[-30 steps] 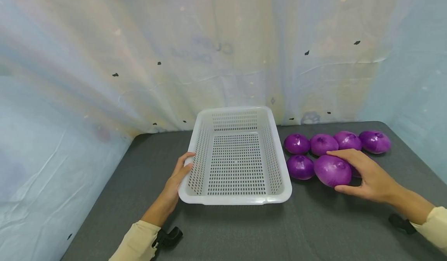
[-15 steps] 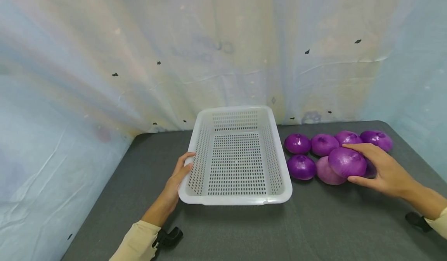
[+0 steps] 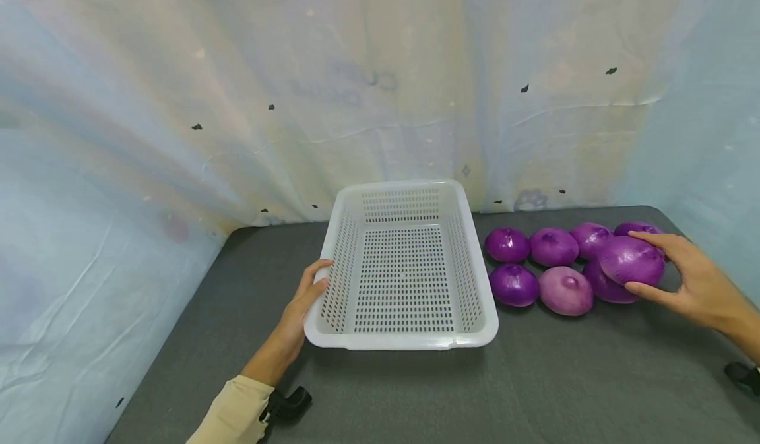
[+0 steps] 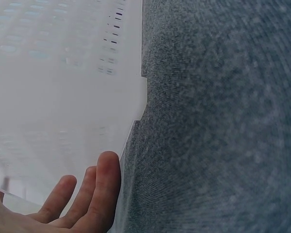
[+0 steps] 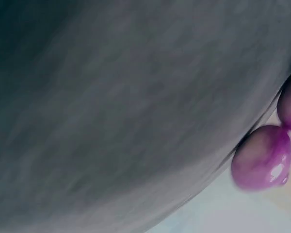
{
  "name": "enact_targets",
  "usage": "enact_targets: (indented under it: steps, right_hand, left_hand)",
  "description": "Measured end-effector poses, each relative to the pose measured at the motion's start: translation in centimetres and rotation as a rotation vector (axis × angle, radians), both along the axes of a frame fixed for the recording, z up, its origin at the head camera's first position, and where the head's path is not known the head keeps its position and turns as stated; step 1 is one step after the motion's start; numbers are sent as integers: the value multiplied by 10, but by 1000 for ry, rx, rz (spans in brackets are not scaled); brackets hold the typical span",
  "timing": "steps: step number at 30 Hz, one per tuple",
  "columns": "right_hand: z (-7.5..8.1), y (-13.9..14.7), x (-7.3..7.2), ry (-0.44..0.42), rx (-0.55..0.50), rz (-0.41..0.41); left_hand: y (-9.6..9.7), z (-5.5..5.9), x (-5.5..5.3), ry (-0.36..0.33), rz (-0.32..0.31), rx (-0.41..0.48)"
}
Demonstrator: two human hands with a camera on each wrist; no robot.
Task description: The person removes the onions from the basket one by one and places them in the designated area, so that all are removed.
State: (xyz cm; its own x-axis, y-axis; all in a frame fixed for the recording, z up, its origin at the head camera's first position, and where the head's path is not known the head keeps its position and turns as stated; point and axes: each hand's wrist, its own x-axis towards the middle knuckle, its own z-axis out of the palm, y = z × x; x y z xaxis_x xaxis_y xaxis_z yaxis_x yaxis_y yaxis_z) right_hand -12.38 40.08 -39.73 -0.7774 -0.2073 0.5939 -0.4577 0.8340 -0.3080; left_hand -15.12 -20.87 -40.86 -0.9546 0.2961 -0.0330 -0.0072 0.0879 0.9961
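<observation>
A white perforated plastic basket (image 3: 400, 340) sits mid-table, and my left hand (image 3: 299, 305) grips its left rim. In the left wrist view, fingers (image 4: 105, 187) lie along the outside of the basket wall (image 4: 63, 102). My right hand (image 3: 691, 276) holds a glossy red onion (image 3: 631, 259) between thumb and fingers at the right of the table. That onion overlaps another red onion (image 3: 607, 287) in the front row. Beside it are a paler onion (image 3: 566, 291) and a dark purple one (image 3: 514, 285). The right wrist view catches an onion (image 5: 263, 159), but not the hand.
Several more onions form a back row, from one near the basket (image 3: 506, 244) to one at the far right (image 3: 636, 228). Dark grey cloth (image 3: 415, 398) covers the table. A pale patterned curtain (image 3: 404, 88) hangs behind it.
My right hand has moved right with the held onion, from over the paler onion to over the front row's right end. The paler onion now shows fully. My left hand has stayed put.
</observation>
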Motion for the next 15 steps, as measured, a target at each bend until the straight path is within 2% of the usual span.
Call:
enact_targets:
  steps: [8,12,15]
  right_hand:
    - [-2,22,6,-42,-16,-92]
    - [-4,29,9,-86,7,-150]
    - [-4,33,10,-149,25,-203]
  left_hand:
    - [0,-1,0,8,-9,8]
    - [0,-1,0,8,-17,8]
    - [0,-1,0,12,-9,5]
